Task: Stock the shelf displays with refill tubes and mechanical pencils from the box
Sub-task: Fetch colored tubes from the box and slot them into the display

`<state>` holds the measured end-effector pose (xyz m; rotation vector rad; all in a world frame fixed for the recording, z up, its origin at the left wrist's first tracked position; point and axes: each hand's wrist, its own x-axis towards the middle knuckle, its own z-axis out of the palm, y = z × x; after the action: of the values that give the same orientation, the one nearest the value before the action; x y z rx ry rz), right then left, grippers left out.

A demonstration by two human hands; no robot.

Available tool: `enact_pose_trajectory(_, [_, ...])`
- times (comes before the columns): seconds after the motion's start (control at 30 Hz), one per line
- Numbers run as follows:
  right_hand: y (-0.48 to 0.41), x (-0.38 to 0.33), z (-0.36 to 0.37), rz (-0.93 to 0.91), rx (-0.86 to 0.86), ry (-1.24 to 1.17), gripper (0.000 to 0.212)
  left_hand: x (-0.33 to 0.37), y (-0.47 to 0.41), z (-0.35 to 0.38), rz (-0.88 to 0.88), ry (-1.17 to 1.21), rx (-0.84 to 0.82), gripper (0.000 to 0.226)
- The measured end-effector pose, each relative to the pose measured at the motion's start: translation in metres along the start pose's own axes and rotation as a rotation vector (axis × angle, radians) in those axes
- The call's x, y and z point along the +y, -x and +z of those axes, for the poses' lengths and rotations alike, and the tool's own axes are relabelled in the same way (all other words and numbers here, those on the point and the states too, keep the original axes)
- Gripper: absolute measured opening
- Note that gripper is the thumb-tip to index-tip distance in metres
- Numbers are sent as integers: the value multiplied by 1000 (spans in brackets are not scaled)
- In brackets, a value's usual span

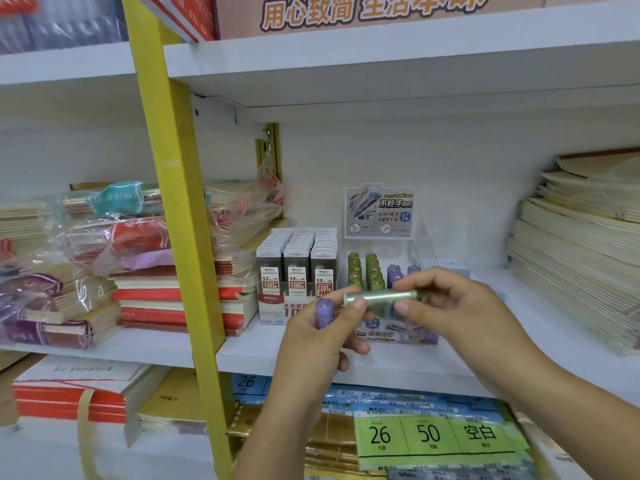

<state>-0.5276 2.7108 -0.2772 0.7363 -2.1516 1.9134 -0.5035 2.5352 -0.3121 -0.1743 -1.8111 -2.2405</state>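
While the left hand gripped a purple tube and shared a pinch on the green tube with the right hand, just before the clear display, I judged stocking mid-step. Next: stand green upright among the green rows.

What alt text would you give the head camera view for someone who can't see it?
A left hand and right hand hold a green tube level between them, the left also gripping a purple tube. Behind, on a white shelf, a clear display holds upright green and purple tubes beside a box of grey lead cases.
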Motion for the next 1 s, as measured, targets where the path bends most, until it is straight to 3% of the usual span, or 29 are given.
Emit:
enact_pose_trajectory(0.07, [-6,-4,0,-26,26,-57,21,-1,-2,0,15,-36,-17,15])
enact_pose_trajectory(0.2, [-37,-18,-6,-198,140,91,32,-4,-8,-4,6,-37,7,18])
enact_pose_trajectory(0.4, [-118,-23,-14,-268,220,528,30,-9,-20,-19,2,-74,12,14])
enact_pose_trajectory(0.57, [-159,0,3,-189,79,748,27,-11,-22,-27,65,-126,39,12])
enact_pose_trajectory(0.77, [-176,15,16,47,-146,645,22,-11,-23,-28,70,-148,22,15])
enact_pose_trajectory(1.0, [-180,25,15,-27,-190,801,24,-13,-25,-28,87,-190,17,16])
